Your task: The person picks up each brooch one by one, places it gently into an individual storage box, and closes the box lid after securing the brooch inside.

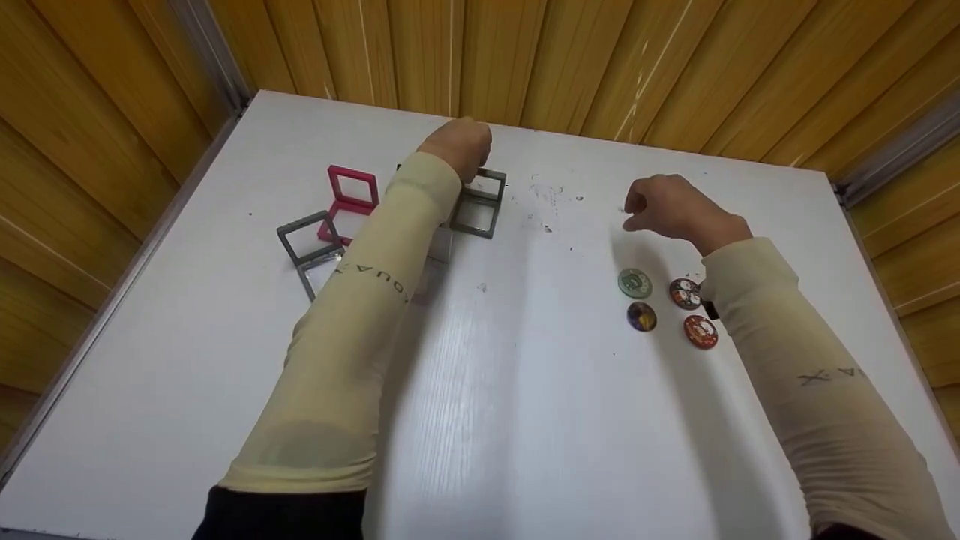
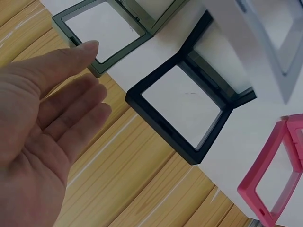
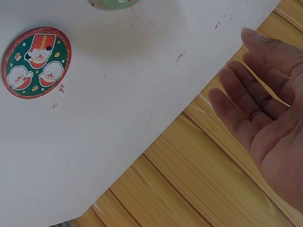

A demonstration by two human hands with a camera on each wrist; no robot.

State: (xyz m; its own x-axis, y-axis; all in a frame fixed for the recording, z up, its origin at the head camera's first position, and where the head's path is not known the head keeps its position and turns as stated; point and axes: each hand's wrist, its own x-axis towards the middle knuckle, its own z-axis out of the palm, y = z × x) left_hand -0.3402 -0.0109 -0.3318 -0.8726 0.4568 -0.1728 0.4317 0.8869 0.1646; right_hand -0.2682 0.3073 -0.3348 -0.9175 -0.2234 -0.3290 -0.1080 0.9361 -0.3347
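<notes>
At the back of the table my left hand (image 1: pixel 457 146) is at the raised panel of an olive-green hinged display frame (image 1: pixel 476 214). In the left wrist view the thumb lies over that panel's edge, and the forefinger is hidden behind it; the left hand (image 2: pixel 52 99) appears to pinch the edge. A black frame (image 2: pixel 189 153), opened up, stands beside it. Over the right side hovers my empty right hand (image 1: pixel 675 210), fingers loosely bent. Nearer me lie round badges: a green one (image 1: pixel 635 283), a dark one (image 1: pixel 641 316), a red one (image 1: pixel 700 331) and a Christmas-patterned one (image 3: pixel 35 64).
A pink frame (image 1: pixel 352 206) and a grey frame (image 1: pixel 300 255) stand opened at the left of the white table (image 1: pixel 517 420). A pale frame (image 2: pixel 265 61) shows close to the left wrist camera; my sleeve partly covers it in the head view. Wood-patterned panels (image 1: pixel 585 67) rise behind the table.
</notes>
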